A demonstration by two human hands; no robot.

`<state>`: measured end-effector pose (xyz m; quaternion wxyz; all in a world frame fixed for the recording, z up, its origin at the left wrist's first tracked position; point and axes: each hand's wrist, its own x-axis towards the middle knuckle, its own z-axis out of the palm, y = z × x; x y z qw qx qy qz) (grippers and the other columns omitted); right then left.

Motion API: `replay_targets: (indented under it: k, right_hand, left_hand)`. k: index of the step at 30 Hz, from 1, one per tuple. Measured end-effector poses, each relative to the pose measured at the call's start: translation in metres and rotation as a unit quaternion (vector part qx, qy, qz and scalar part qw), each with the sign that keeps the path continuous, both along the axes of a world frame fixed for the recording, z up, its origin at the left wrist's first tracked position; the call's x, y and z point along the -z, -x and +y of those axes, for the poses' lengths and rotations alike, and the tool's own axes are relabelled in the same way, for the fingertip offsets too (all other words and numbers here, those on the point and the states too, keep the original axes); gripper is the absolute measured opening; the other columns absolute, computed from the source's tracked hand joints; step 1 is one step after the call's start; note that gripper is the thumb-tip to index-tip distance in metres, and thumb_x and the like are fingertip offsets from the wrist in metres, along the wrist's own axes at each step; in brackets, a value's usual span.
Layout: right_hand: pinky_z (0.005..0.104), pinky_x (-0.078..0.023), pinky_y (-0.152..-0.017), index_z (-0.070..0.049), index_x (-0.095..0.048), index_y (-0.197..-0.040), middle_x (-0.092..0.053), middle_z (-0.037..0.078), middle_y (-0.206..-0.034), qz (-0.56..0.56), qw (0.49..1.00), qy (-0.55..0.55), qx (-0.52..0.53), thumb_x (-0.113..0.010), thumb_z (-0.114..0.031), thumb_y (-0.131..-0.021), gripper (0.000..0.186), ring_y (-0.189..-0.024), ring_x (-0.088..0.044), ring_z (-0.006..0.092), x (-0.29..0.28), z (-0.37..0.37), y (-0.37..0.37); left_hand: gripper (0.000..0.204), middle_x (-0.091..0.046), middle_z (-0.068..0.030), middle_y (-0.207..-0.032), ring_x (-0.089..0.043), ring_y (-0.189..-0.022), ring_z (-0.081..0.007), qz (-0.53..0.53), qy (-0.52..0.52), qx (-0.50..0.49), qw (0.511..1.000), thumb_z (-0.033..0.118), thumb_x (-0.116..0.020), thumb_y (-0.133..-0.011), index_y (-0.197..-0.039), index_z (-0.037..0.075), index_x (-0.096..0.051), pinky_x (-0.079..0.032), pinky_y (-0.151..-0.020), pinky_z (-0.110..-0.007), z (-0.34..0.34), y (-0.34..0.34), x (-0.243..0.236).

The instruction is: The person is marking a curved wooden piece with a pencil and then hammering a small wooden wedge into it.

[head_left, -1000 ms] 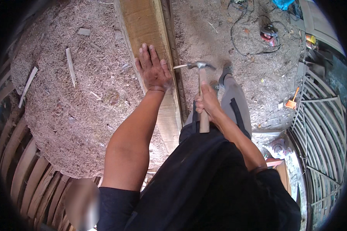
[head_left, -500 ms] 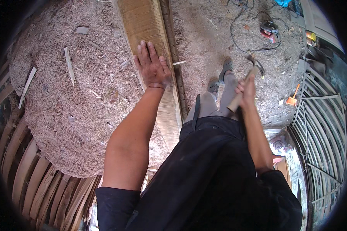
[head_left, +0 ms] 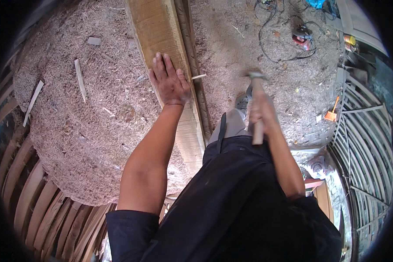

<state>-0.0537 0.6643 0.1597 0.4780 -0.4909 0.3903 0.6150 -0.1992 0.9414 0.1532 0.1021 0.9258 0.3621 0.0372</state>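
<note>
A long wooden plank runs from the top of the view down toward my body. My left hand lies flat on it, fingers stretched out. Just right of that hand, a thin pale wood peg sticks out sideways from the plank's right edge. My right hand, smeared by motion, grips a claw hammer by its light wooden handle. The hammer's blurred head points away from me, apart from the plank and the peg.
Wood shavings cover the floor, with loose wood strips at left. A black cable loops around a red and black power tool at far right. Slats stand lower left; an orange dustpan lies by the right-hand slats.
My right hand has swung the hammer leftward, nearer the plank, and its head now points more straight ahead. My left hand stays flat on the plank.
</note>
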Motion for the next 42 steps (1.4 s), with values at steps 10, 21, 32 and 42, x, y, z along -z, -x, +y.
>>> replay_targets:
  k: [10,21,32,42]
  right_hand:
    - [0.0239,-0.035,-0.039,-0.016,-0.044,-0.086,-0.038,-0.007,-0.059,-0.091,0.993,0.053,0.047,-0.043,-0.060,-0.107,0.049,-0.043,-0.036,0.0063,0.043,-0.013,0.036]
    - [0.0267,-0.035,-0.040,-0.013,-0.044,-0.088,-0.038,-0.005,-0.061,-0.202,0.969,0.070,0.125,-0.040,-0.055,-0.110,0.048,-0.043,-0.035,0.0090,0.002,0.014,0.024]
    - [0.0273,-0.040,-0.040,-0.012,-0.047,-0.087,-0.037,-0.005,-0.058,-0.156,0.986,0.014,0.057,-0.046,-0.056,-0.108,0.049,-0.041,-0.037,0.0097,0.009,0.016,0.041]
    - [0.0294,-0.045,-0.042,-0.013,-0.052,-0.093,-0.046,-0.002,-0.061,-0.099,0.994,-0.036,0.032,-0.054,-0.057,-0.103,0.045,-0.046,-0.048,0.0120,0.042,-0.007,0.053]
  left_hand:
    - [0.064,-0.029,-0.0234,-0.165,-0.024,-0.155,-0.0418,-0.019,-0.009,-0.004,1.000,0.029,-0.040,-0.102,-0.157,-0.001,-0.034,-0.013,-0.125,-0.059,0.001,-0.002,0.001]
    - [0.063,-0.028,-0.0234,-0.166,-0.024,-0.154,-0.0413,-0.010,-0.010,-0.006,1.000,0.029,-0.039,-0.103,-0.157,-0.002,-0.034,-0.013,-0.124,-0.058,0.002,-0.001,0.002]
    - [0.063,-0.030,-0.0225,-0.165,-0.024,-0.154,-0.0410,-0.012,-0.008,-0.002,1.000,0.029,-0.042,-0.102,-0.157,-0.001,-0.035,-0.013,-0.125,-0.058,0.001,0.001,-0.001]
    - [0.063,-0.028,-0.0225,-0.166,-0.024,-0.154,-0.0413,-0.047,-0.020,-0.002,0.999,0.030,-0.040,-0.103,-0.158,0.000,-0.034,-0.013,-0.125,-0.058,0.006,0.001,0.005]
